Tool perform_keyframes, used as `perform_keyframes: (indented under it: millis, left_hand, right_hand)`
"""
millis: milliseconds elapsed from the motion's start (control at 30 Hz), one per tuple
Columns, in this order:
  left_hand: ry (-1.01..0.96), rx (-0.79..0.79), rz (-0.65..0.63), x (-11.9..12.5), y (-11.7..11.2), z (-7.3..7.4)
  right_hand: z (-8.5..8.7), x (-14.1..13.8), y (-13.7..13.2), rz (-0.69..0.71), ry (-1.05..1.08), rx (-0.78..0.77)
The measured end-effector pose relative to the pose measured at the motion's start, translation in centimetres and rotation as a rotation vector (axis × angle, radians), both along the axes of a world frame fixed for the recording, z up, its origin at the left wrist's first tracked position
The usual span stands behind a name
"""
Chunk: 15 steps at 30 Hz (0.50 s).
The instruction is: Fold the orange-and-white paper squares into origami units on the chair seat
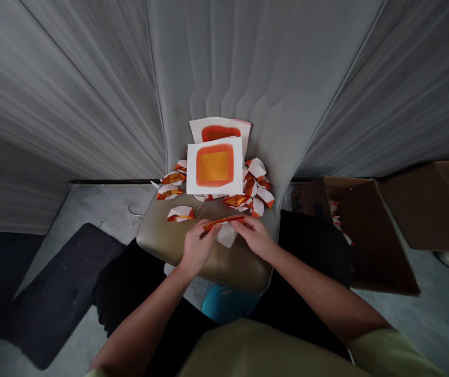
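Observation:
Both my hands pinch a partly folded sheet of paper (224, 224), orange and red on one side and white underneath, just above a tan cushioned seat (161, 242). My left hand (196, 246) grips its left end with curled fingers. My right hand (254, 235) holds the right end. Behind them lies a flat stack of white square sheets (215, 165) printed with an orange and gold centre. Several finished folded paper pieces (181, 213) are scattered around that stack, on both sides.
An open brown cardboard box (369, 235) stands at the right with a few folded pieces inside. A grey ribbed wall (90, 94) rises behind the seat. A dark mat (59, 293) lies on the floor at the left. A blue object (224, 305) sits under the seat.

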State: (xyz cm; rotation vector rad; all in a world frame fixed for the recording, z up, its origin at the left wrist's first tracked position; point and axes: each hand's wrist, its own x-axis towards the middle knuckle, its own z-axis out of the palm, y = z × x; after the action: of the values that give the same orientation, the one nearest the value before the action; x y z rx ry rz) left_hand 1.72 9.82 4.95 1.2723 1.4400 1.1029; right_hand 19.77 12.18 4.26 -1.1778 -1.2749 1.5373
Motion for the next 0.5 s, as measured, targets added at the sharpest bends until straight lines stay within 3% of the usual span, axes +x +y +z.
perform_keyframes:
  millis: [200, 500]
  left_hand:
    - [-0.083, -0.057, -0.036, 0.0, 0.2, -0.2]
    - [-0.279, -0.167, -0.032, 0.4, 1.0, -3.7]
  right_hand:
    - [0.0, 0.5, 0.2, -0.073, -0.033, 0.067]
    - [-0.4, -0.1, -0.2, -0.151, -0.092, 0.151]
